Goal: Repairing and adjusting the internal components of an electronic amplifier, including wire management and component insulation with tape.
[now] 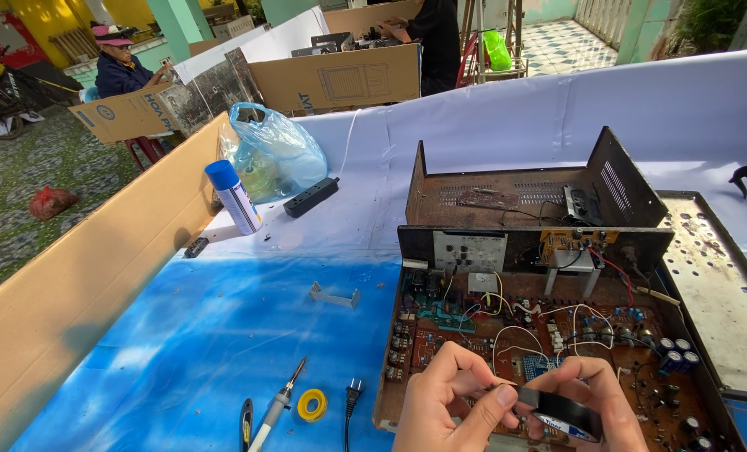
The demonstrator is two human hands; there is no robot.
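Low at the bottom centre of the frame, both hands meet over an opened amplifier chassis with a brown circuit board (pixel 549 335). Left hand (pixel 449 398) pinches the tape's loose end between curled fingers; right hand (pixel 595 402) closes around a glossy black roll of insulating tape (pixel 562 412).

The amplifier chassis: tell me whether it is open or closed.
Open. The amplifier chassis has no top cover, so its circuit boards, wires and blue capacitors lie exposed; a perforated metal panel rests beside it.
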